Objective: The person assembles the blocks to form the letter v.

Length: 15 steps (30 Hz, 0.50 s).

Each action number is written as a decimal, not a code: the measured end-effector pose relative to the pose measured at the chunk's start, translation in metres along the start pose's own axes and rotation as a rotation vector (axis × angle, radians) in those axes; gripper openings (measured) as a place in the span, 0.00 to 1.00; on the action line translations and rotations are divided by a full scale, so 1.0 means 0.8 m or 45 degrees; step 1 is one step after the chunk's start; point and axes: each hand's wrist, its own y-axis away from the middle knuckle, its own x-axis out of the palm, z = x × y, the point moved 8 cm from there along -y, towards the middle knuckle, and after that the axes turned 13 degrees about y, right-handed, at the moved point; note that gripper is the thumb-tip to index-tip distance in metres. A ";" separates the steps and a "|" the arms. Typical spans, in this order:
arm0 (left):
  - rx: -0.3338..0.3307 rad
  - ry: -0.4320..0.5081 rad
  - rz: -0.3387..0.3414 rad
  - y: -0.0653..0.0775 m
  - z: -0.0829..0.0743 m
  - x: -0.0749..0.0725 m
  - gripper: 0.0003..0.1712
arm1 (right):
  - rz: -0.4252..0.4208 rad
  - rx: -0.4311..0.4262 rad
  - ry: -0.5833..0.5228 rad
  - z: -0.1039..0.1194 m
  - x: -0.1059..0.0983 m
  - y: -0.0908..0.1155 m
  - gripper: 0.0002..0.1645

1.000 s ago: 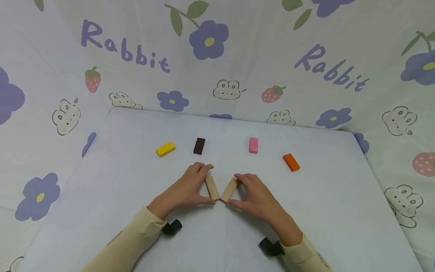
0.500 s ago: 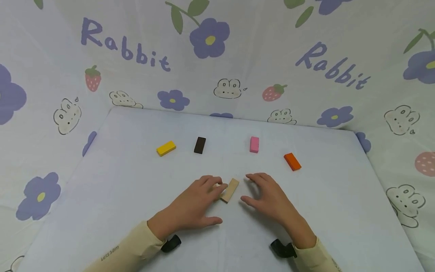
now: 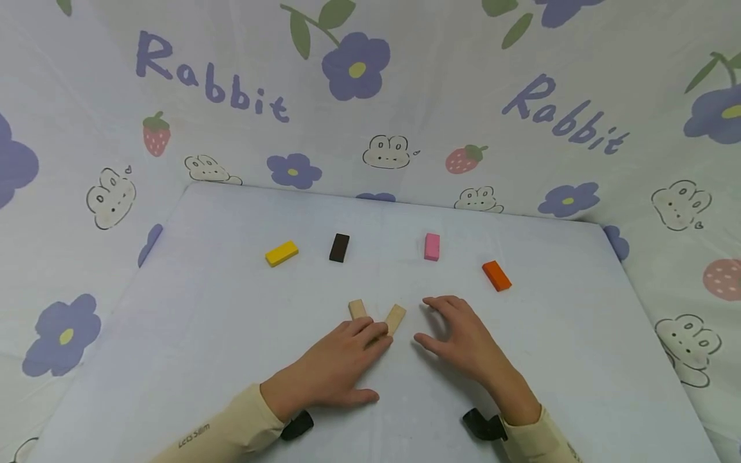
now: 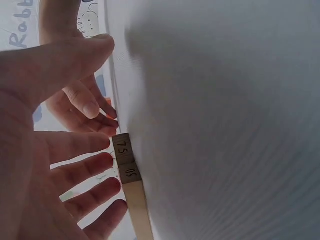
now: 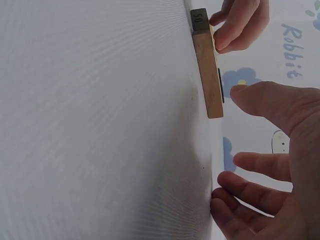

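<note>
Two plain wooden blocks lie on the white tabletop in a V, the left block and the right block coming together at their near ends. My left hand reaches over that junction, its spread fingers at the top edges of the blocks and its thumb apart from them. The left wrist view shows the dark end faces side by side, stamped with numbers. To the right of the V, my right hand holds nothing, fingers loosely bent and thumb spread, a gap away from the right block's side.
Farther back on the table lie a yellow block, a dark brown block, a pink block and an orange block. A printed cloth hangs behind. Black wrist-worn pieces sit near both cuffs.
Both hands have left the outer sides of the blocks. My left hand has come over their near ends; my right hand has drawn back to the right. The blocks keep their V.
</note>
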 end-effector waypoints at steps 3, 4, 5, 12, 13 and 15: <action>-0.010 -0.007 0.012 -0.001 0.001 0.004 0.49 | 0.001 0.003 0.010 0.000 0.001 0.000 0.39; -0.010 -0.008 0.012 -0.001 0.002 0.005 0.49 | 0.001 0.004 0.012 0.000 0.001 0.000 0.39; -0.013 -0.008 0.013 -0.001 0.002 0.006 0.49 | 0.000 0.004 0.014 0.000 0.001 0.000 0.39; -0.022 -0.014 0.008 -0.002 0.003 0.008 0.50 | 0.002 -0.006 0.021 -0.004 -0.004 -0.002 0.38; -0.023 -0.017 0.008 -0.002 0.003 0.008 0.49 | -0.004 -0.009 0.020 -0.004 -0.007 -0.003 0.38; -0.025 -0.021 0.011 -0.001 0.003 0.008 0.49 | -0.021 -0.008 0.014 -0.008 -0.014 -0.005 0.37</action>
